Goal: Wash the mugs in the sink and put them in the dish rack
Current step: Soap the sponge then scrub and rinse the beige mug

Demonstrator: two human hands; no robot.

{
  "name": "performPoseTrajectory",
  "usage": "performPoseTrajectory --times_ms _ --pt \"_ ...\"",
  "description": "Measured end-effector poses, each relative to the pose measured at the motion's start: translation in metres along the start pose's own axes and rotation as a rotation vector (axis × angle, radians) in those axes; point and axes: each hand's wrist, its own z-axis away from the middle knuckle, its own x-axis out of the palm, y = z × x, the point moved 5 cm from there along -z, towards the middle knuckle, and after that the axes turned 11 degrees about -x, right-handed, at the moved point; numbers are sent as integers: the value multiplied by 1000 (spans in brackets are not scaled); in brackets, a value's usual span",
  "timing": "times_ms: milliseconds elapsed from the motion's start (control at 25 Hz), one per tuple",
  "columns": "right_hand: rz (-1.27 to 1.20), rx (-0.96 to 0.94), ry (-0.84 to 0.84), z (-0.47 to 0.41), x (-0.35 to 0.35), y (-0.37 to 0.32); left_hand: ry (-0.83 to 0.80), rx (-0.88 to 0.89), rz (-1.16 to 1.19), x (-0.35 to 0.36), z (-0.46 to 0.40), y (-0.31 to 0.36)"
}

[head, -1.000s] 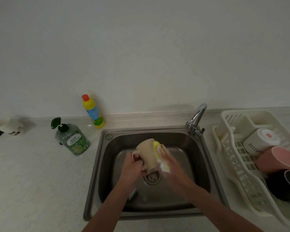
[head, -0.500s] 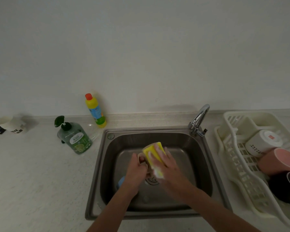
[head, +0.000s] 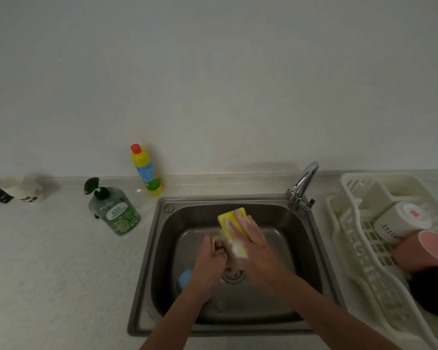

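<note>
Green pump soap bottle (head: pixel 114 210) and yellow detergent bottle (head: pixel 146 170) (red cap) stand left of centre; chrome faucet (head: pixel 302 186) right of centre.

Right hand (head: pixel 253 238) has swept yellow foam sponge (head: pixel 232 224) over beige ceramic mug (head: pixel 224 248), now mostly hidden; blue object (head: pixel 185 280) uncovered.

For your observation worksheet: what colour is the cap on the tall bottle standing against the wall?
Orange-red, on the tall yellow-shouldered plastic bottle, in the head view.

A brushed, dull-sheened metal is shown by the sink (head: pixel 159 248), polished chrome by the tap (head: pixel 304 181), slatted matt cream plastic by the dish rack (head: pixel 359 238), and a speckled, matt stone-like finish by the worktop (head: pixel 56 274).
</note>
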Motion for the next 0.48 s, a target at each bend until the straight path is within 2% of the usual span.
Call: performPoseTrajectory --times_ms 80,200,320,360,480 --pt "-176 102 40 1 -12 12 -3 -31 82 -6 -1 1" --pt "-319 140 0 11 -4 5 28 -39 148 -16 -7 12" --pt "-69 48 -31 6 12 -4 -32 -26 80 -5 -5 9" --pt "-54 58 -24 3 10 -3 -47 -25 48 -2 -2 6" --pt "-292 178 48 8 -3 7 -62 -29 47 -8 2 6"
